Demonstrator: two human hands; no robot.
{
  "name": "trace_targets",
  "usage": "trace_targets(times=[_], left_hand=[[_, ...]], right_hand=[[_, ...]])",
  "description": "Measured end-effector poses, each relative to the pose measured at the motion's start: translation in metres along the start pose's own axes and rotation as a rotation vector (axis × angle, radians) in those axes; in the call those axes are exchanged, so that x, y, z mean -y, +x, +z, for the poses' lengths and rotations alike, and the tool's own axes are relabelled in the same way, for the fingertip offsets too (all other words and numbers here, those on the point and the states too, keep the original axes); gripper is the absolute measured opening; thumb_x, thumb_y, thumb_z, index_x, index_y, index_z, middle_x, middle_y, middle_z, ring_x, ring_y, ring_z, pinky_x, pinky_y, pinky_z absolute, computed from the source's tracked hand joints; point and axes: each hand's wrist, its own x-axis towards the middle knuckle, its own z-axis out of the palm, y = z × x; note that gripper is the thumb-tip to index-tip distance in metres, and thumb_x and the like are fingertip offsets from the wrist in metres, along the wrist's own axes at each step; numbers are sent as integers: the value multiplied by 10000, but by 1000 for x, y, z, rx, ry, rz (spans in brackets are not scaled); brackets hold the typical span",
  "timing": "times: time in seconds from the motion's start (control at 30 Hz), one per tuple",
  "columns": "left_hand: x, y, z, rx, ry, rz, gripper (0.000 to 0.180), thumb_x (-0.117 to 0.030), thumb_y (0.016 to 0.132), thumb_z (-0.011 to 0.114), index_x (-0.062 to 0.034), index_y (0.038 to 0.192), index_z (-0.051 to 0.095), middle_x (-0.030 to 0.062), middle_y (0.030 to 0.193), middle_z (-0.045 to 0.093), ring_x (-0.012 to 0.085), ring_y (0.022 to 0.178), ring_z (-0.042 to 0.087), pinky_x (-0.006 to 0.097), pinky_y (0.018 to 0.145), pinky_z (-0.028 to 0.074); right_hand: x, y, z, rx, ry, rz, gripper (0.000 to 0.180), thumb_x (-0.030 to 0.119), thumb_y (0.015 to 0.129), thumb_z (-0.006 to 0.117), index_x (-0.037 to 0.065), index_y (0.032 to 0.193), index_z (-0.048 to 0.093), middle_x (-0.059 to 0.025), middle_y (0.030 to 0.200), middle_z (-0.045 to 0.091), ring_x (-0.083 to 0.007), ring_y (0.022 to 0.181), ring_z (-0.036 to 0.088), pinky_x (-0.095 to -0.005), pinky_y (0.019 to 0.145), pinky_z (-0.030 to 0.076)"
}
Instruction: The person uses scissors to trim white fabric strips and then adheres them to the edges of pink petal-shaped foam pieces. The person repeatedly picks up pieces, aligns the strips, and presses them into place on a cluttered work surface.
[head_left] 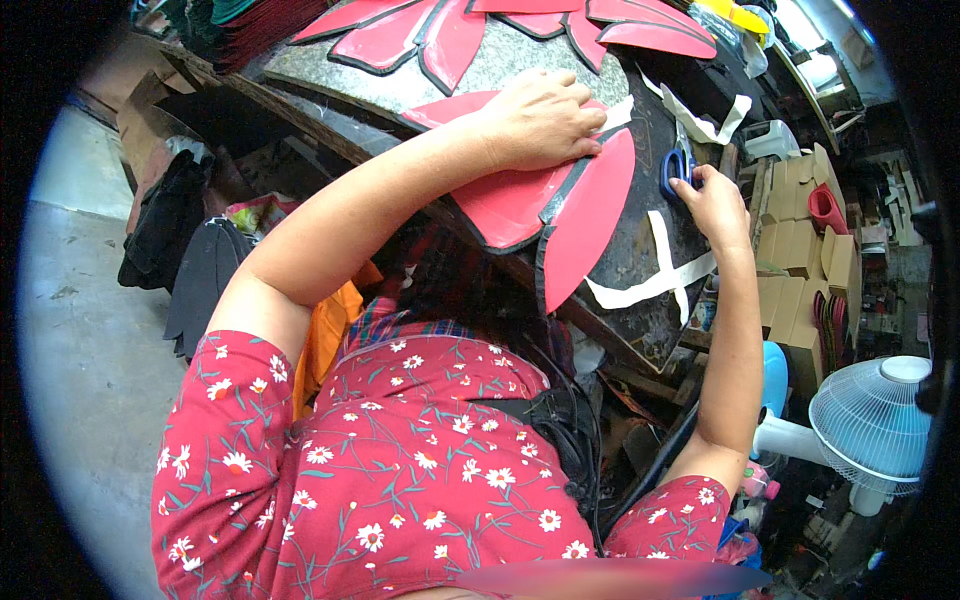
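Observation:
A red, black-edged piece with petal-like parts (592,225) lies over the table's front edge. My left hand (545,120) rests on it, fingers bent and closed at a dark seam strip. A short white strip (619,112) sticks out by those fingertips, apparently pinched; the exact grip is hidden. To the right, my right hand (718,208) holds the blue handles of a pair of scissors (672,172) between thumb and fingers. The blades point away from me, beside a bent white strip (705,128). Crossed white strips (655,275) lie nearer me on the dark tabletop.
More red, black-edged pieces (455,45) lie on a grey stone slab (340,75) at the back. Cardboard boxes (795,200) and a fan (870,425) stand to the right. Dark material (165,225) hangs at the left below the table edge.

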Motion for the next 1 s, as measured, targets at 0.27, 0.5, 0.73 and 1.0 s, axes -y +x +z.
trace_targets(times=[0.27, 0.5, 0.73, 1.0], left_hand=[[9, -14, 2, -9, 54, -27, 384, -390, 940, 565, -213, 1275, 632, 121, 965, 626, 316, 963, 628, 452, 853, 497], [10, -10, 4, -100, -60, -85, 316, -369, 920, 596, -168, 1150, 675, 124, 946, 669, 311, 915, 673, 451, 812, 523], [9, -11, -2, -88, -123, -117, 300, -369, 882, 647, -104, 1019, 683, 128, 922, 700, 309, 912, 686, 437, 828, 518], [9, -13, -3, -150, -117, -94, 317, -393, 876, 667, -88, 965, 661, 118, 881, 676, 303, 873, 676, 421, 775, 528]], right_hand=[[-18, 26, -1, 132, 231, 57, 411, 394, 813, 717, 48, 1035, 728, -154, 933, 742, -254, 862, 714, -389, 786, 543], [-28, -25, -23, 398, 1085, -64, 181, 206, 899, 706, 41, 968, 677, -7, 714, 641, -59, 670, 584, -227, 596, 439], [-6, -42, -41, 308, 179, -40, 545, 609, 694, 781, 115, 904, 690, -27, 712, 636, -185, 675, 620, -360, 642, 463], [2, -48, -51, 204, 196, -60, 557, 607, 687, 782, 118, 935, 688, -54, 750, 666, -208, 714, 651, -355, 682, 488]])
